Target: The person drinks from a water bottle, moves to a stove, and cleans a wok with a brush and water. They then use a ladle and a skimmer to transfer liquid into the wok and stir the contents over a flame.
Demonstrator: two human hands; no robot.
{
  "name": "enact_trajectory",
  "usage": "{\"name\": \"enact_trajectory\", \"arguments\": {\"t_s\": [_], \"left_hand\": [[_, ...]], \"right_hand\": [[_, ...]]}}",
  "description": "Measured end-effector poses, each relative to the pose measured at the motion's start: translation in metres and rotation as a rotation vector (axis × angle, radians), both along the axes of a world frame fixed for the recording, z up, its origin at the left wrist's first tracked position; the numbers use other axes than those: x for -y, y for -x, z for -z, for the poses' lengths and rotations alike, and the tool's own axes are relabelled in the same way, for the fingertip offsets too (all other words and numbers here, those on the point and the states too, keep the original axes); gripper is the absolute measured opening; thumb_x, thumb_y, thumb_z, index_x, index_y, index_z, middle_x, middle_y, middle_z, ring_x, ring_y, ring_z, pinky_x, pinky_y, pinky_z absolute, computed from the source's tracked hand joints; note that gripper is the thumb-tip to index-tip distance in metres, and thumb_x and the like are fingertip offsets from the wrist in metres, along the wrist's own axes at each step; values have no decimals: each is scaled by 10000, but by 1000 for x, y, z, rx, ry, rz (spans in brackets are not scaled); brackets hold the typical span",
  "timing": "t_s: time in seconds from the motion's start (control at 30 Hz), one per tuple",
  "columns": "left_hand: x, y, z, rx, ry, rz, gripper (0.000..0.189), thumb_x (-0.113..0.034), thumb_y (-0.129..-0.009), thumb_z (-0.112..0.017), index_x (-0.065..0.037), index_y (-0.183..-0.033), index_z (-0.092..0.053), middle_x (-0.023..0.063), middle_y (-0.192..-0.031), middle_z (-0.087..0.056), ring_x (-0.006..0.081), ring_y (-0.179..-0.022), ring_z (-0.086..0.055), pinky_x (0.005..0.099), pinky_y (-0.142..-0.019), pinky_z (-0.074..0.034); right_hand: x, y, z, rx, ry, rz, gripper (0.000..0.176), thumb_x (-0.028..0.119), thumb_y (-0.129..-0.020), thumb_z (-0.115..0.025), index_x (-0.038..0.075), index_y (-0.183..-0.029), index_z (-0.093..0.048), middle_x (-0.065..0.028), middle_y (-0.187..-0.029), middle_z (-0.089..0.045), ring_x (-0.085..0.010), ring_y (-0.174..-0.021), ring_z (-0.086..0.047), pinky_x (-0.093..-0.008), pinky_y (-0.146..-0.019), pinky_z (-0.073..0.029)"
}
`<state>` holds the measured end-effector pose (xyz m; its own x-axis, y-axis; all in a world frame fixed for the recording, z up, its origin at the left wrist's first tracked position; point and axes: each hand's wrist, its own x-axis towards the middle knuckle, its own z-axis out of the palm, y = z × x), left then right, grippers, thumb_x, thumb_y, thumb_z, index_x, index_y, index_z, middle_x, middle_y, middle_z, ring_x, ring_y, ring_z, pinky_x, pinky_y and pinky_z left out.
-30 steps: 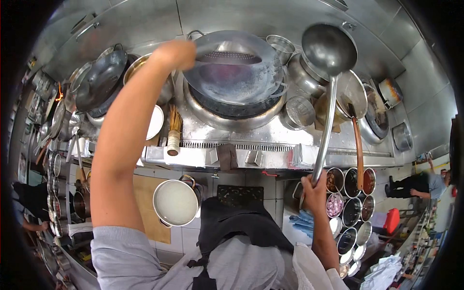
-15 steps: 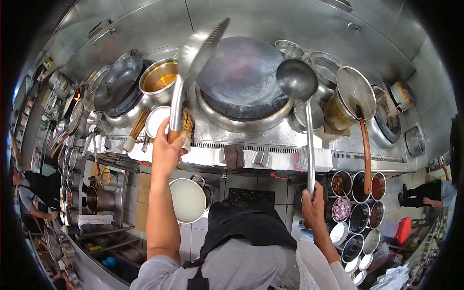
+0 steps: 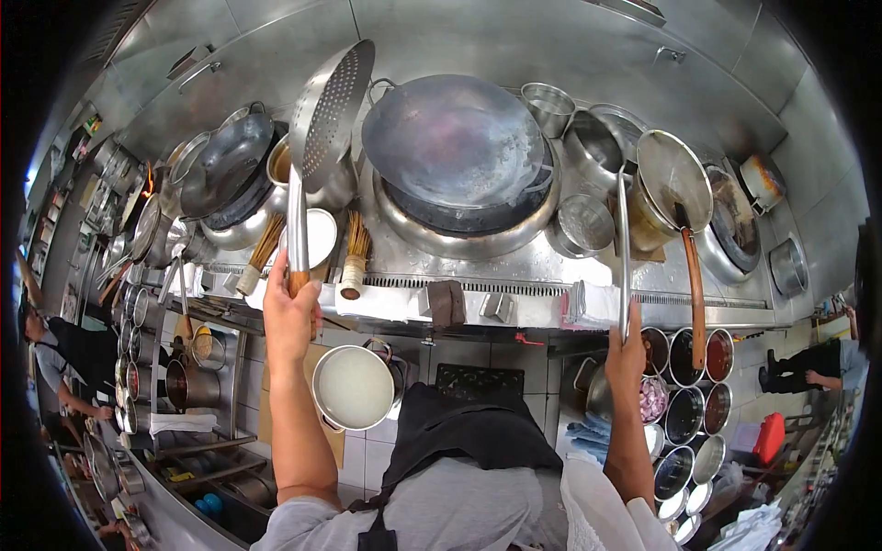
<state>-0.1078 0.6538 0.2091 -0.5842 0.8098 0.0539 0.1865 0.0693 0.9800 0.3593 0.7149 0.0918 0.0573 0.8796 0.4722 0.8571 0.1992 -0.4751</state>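
Observation:
My left hand (image 3: 292, 317) is closed round the wooden handle end of a perforated skimmer (image 3: 338, 115), which is raised over the left pot of oil (image 3: 280, 163). My right hand (image 3: 627, 354) grips the metal handle of a ladle (image 3: 597, 142); its bowl rests low among the pans at the back right. Between the two tools, a large dark wok (image 3: 452, 138) sits tilted on the round burner ring (image 3: 464, 241). A bamboo brush (image 3: 354, 262) and a white bowl (image 3: 320, 234) are just right of the skimmer's handle.
A wood-handled strainer (image 3: 675, 179) lies over a pot at right. Beyond my right arm are several ingredient containers (image 3: 684, 413). A pot of whitish liquid (image 3: 354, 387) is below the counter edge. Another wok (image 3: 228, 165) is at left. People (image 3: 69, 358) (image 3: 808, 363) stand at both sides.
The skimmer has moved left and turned its perforated face into view. The ladle has moved right and back, away from the wok's right edge. Both hands have shifted outward, still holding their tools.

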Motion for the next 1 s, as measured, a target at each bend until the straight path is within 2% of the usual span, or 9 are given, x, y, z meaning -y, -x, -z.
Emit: {"name": "enact_trajectory", "arguments": {"t_s": [0.03, 0.1, 0.13, 0.37, 0.47, 0.57, 0.6, 0.73, 1.0], "left_hand": [[-8, 2, -5, -44, 5, -2, 680, -5, -818, -595, -6, -1444, -330, 22, -719, -534, 69, -491, -482, 227, -404, -391], [-28, 12, -11, -108, -17, 11, 655, -9, -806, -594, 1, -1420, -366, 28, -703, -538, 72, -488, -491, 236, -400, -391], [-42, 19, -13, -147, -12, 4, 649, -9, -804, -588, -4, -1416, -373, 27, -698, -538, 74, -485, -491, 236, -399, -391], [-162, 60, -27, -159, -23, 124, 608, -41, -799, -582, -19, -1382, -412, 29, -673, -529, 94, -464, -492, 247, -395, -404], [-198, 63, -27, -214, 30, 135, 614, -42, -794, -574, 8, -1381, -400, 27, -662, -518, 104, -460, -487, 263, -395, -408], [-222, 67, -20, -245, 67, 177, 496, -30, -784, -565, 28, -1265, -462, 27, -616, -494, 127, -427, -464, 289, -369, -390], [-226, 71, -19, -220, 115, 223, 445, -26, -782, -563, 22, -1217, -486, 28, -599, -488, 133, -416, -460, 294, -360, -383], [-217, 58, -16, -292, 91, 218, 301, -35, -789, -580, -10, -1084, -526, 46, -582, -503, 144, -415, -481, 308, -353, -384], [-175, 49, -13, -163, 169, 243, 295, -26, -799, -554, 2, -1081, -471, 44, -598, -487, 144, -420, -481, 299, -361, -406]], "right_hand": [[9, 5, 7, -205, 81, -1, 494, 87, -869, -601, 42, -1337, -449, -179, -893, -659, -330, -653, -633, -421, -623, -493], [34, 9, 2, -658, 728, -17, 375, 97, -825, -651, 34, -1170, -517, -77, -743, -575, -169, -528, -552, -323, -493, -457], [48, 20, 3, -707, 746, -37, 280, 97, -799, -678, 42, -1020, -514, -9, -684, -483, -80, -477, -474, -259, -418, -402], [93, 54, 30, -849, 781, -31, 305, 166, -888, -656, 43, -1053, -431, -42, -674, -505, -110, -474, -510, -271, -393, -431], [96, 62, 0, -867, 856, -28, 298, 165, -900, -636, 58, -1070, -415, -38, -671, -500, -102, -479, -516, -259, -384, -424], [97, 60, -3, -730, 786, -3, 421, 202, -902, -628, 40, -1210, -392, -147, -801, -601, -214, -604, -612, -342, -534, -486], [97, 58, 1, -655, 765, 0, 456, 211, -902, -626, 35, -1245, -383, -178, -841, -625, -253, -650, -642, -369, -587, -506], [90, 57, 34, -527, 607, -126, 511, 179, -912, -593, 79, -1339, -331, -61, -652, -521, -130, -453, -499, -301, -388, -409], [10, 40, 50, -333, 423, -78, 499, 197, -903, -593, 84, -1324, -349, -130, -698, -570, -216, -518, -560, -358, -449, -437]]}}
